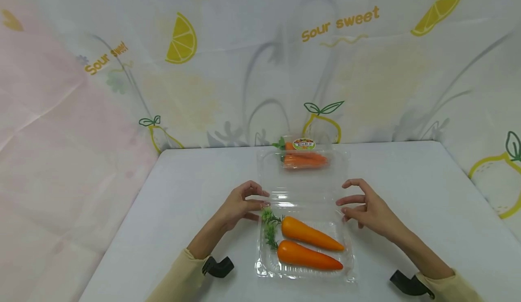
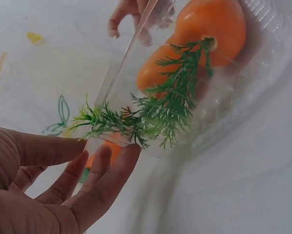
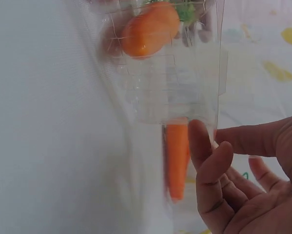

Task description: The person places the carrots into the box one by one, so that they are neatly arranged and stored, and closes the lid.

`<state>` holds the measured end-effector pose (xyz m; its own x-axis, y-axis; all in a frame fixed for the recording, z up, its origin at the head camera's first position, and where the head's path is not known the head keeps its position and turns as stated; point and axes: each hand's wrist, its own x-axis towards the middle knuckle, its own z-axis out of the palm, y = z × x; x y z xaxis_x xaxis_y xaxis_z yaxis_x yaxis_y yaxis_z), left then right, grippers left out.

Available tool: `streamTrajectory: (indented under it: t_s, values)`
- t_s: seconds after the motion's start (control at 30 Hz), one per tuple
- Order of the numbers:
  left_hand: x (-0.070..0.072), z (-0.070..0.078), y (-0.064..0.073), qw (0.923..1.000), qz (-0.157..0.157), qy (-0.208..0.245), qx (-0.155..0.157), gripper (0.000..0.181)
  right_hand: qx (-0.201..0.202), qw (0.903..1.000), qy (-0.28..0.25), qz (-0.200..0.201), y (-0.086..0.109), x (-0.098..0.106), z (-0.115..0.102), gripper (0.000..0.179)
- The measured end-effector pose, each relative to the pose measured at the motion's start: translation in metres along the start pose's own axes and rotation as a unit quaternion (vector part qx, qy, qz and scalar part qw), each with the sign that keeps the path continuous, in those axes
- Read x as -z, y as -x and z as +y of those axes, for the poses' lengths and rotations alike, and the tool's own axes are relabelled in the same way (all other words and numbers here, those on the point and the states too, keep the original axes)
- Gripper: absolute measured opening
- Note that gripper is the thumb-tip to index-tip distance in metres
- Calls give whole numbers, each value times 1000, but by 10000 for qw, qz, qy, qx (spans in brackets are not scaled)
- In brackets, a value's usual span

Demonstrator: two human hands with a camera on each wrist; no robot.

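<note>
A clear plastic clamshell box (image 1: 266, 272) lies unfolded on the table, its lid (image 1: 270, 175) tipped back away from the person. In its base are two orange carrots (image 1: 311, 233) with feathery green tops (image 1: 268, 229) at the left end. My left hand (image 1: 240, 205) pinches the box's left edge by the hinge, thumb on one side and fingers on the other, close to the green tops (image 2: 180, 97). On the opposite edge, my right hand (image 1: 368, 209) pinches the plastic between thumb and fingertips, as the right wrist view shows (image 3: 238, 180).
Behind the lid, near the table's back edge, is another clear pack of carrots (image 1: 305, 161) with an oval label (image 1: 304, 144). The white table (image 1: 195, 171) meets a lemon-printed cloth (image 1: 244, 58) at the back.
</note>
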<state>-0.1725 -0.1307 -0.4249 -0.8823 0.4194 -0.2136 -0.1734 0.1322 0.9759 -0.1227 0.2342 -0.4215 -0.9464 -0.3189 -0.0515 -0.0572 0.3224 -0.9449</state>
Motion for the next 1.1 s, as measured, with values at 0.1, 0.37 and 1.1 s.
streamTrajectory:
  t_s: [0.1, 0.37, 1.1]
  values:
    - [-1, 0, -1, 9999, 134, 48, -7, 25, 221, 9996, -137, 78, -1, 1, 3, 49]
    - [-2, 1, 0, 9972, 244, 703, 89, 16, 550, 9971, -181, 486, -4, -1, 8, 29]
    - [-4, -2, 55, 9982, -438, 42, 397, 65, 407, 9965, 675, 290, 20, 10, 3, 25]
